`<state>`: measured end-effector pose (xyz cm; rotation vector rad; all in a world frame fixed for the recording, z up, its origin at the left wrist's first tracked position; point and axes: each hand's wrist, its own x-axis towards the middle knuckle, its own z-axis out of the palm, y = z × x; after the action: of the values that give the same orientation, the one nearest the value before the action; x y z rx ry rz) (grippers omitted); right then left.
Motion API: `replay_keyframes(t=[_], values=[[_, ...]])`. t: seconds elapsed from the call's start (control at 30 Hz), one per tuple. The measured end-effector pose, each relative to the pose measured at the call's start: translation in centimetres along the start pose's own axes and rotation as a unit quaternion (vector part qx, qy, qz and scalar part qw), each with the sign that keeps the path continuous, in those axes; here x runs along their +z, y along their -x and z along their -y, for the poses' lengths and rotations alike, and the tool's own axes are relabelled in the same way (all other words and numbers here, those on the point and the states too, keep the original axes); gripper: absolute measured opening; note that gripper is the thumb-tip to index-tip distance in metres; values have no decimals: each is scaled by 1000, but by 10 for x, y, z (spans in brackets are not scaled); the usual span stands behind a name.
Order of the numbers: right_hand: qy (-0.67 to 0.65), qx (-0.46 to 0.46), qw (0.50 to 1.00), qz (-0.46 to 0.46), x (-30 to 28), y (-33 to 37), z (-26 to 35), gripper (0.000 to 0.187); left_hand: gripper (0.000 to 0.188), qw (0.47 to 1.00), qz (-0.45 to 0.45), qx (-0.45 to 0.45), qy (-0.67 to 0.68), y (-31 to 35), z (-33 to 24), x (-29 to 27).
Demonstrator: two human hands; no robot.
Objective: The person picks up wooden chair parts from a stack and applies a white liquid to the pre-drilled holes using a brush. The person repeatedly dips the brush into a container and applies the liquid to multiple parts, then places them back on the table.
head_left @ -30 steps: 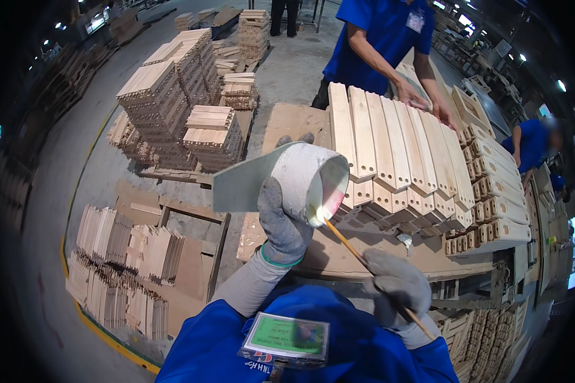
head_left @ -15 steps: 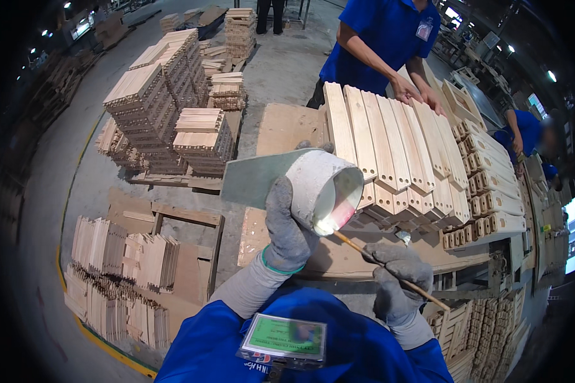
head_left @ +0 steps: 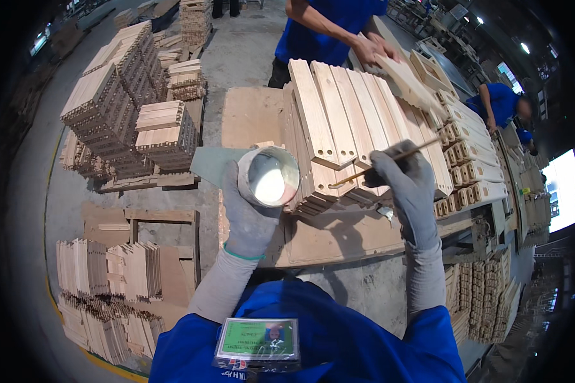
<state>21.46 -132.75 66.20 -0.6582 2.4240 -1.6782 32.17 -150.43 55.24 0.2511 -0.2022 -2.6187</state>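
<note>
My left hand [head_left: 248, 220], in a grey glove, is closed around a white round cup [head_left: 292, 168] with white liquid [head_left: 272, 186] in it. Behind the cup a flat grey-green piece [head_left: 211, 165] juts out to the left; how it is held is hidden. A thin wooden stick [head_left: 352, 178] is pinched in my gloved right hand [head_left: 407, 185]. Its tip touches or hovers by a hole in the end of a lower slat, among stacked pale wooden slats [head_left: 329, 115] with drilled ends.
Across the stack, a co-worker's hands [head_left: 372, 48] hold a slat [head_left: 406, 78]. Slotted wooden parts [head_left: 485, 191] lie to the right. Cardboard [head_left: 313, 241] covers the table's near edge. Stacked wood [head_left: 112, 108] stands on pallets at left; another person [head_left: 501, 105] works at far right.
The stick has come out of the cup and swung up to the slat ends with my right hand. My left hand has tipped the cup more upright. The co-worker has lifted a slat.
</note>
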Motion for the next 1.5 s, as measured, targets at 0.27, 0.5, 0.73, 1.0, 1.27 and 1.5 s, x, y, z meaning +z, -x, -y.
replay_keyframes(t=[0.27, 0.5, 0.73, 1.0, 1.27, 1.5], values=[[97, -44, 992, 69, 28, -13, -7, 30, 52, 995, 32, -91, 25, -5, 3, -11], [123, -72, 989, 44, 30, -12, -5, 28, 53, 994, 7, -108, 24, -3, 3, -10], [164, -105, 978, 70, 28, -4, -15, 25, 53, 995, 17, -96, 36, -5, 6, -10], [144, -122, 980, 65, 25, -5, -14, 22, 54, 996, 12, -87, 29, -8, 7, -12], [146, -85, 978, 119, 36, -7, -12, 20, 55, 996, 25, -86, 16, -7, 8, -12], [171, -109, 974, 100, 31, -8, -8, 21, 55, 997, 27, -76, 10, -6, 8, -14]])
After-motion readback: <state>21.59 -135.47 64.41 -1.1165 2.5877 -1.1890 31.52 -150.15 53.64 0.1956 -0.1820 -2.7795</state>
